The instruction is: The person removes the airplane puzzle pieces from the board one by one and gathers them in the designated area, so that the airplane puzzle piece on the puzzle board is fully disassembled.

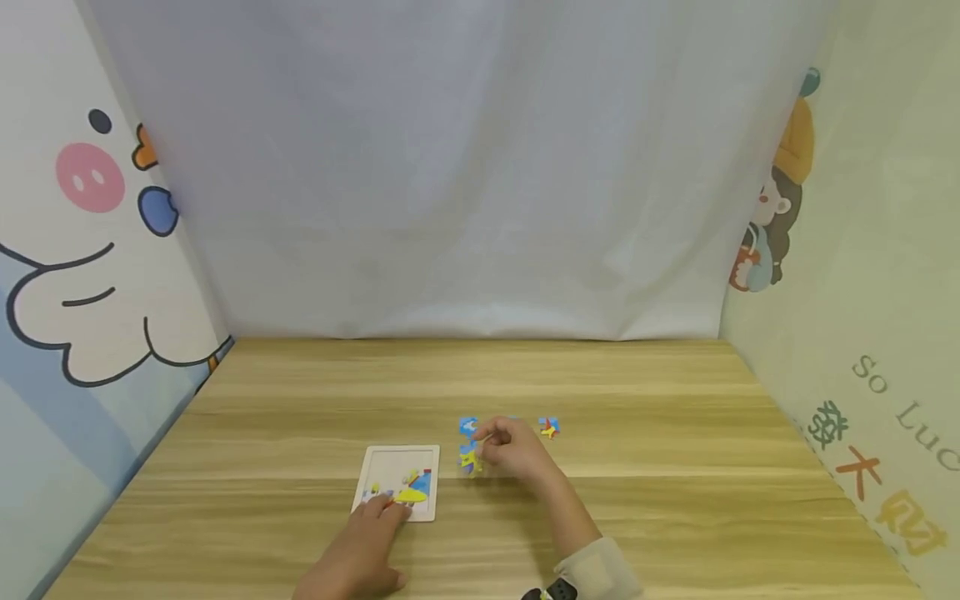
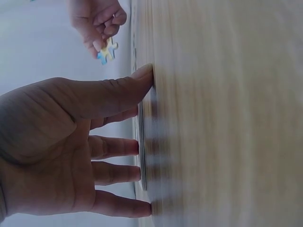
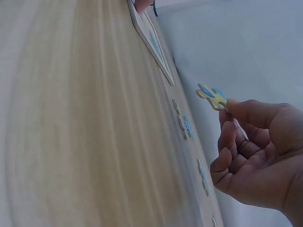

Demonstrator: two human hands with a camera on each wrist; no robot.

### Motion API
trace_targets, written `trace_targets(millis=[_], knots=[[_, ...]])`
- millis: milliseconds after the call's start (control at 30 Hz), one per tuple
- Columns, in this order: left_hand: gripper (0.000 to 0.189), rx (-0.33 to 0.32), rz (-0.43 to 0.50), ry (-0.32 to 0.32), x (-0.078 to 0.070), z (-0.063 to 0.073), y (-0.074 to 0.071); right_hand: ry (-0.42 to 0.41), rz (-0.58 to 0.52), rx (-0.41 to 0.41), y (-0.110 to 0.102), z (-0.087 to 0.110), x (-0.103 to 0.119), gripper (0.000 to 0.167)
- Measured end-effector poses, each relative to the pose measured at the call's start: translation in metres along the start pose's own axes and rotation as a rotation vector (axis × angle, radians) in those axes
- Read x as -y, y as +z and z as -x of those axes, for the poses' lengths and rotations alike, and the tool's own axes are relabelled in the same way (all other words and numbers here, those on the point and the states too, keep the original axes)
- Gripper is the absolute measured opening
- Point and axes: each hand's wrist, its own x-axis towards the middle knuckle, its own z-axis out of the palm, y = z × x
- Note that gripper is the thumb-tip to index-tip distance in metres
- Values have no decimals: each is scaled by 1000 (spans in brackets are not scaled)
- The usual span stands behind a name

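A pale square puzzle tray (image 1: 390, 465) lies on the table, with fitted yellow, blue and red pieces in its lower part. My left hand (image 1: 360, 542) rests at its near edge; the left wrist view shows straight fingers touching the tray and the table, thumb spread apart. My right hand (image 1: 521, 454) is to the right of the tray. Between its thumb and index finger it pinches a yellow and blue puzzle piece (image 3: 213, 97), raised above the table; its other fingers curl loosely. The left hand covers part of the fitted picture.
Loose puzzle pieces lie to the right of the tray: a blue one (image 1: 468, 426) beyond the right hand, and a red, yellow and blue one (image 1: 549, 428) farther right. Another is mostly hidden behind the right hand. A pale curtain (image 1: 465, 183) hangs behind the wooden table (image 1: 300, 392).
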Motion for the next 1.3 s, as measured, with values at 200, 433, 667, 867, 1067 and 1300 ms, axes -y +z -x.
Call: trace_targets(millis=[200, 433, 667, 867, 1067, 1300], knots=[[67, 21, 17, -20, -1, 0, -1, 24, 9, -37, -13, 0, -11, 19], [68, 34, 30, -33, -1, 0, -2, 54, 44, -75, -25, 1, -20, 19], [68, 40, 34, -42, -1, 2, -2, 58, 69, -132, -32, 1, -30, 19], [68, 31, 42, -38, -2, 3, -2, 87, 108, -168, -35, 0, -35, 17], [68, 30, 44, -36, -3, 3, -3, 121, 138, -191, -34, -1, -33, 16], [69, 48, 58, -55, -5, 4, -4, 142, 204, -181, -32, -5, -34, 14]])
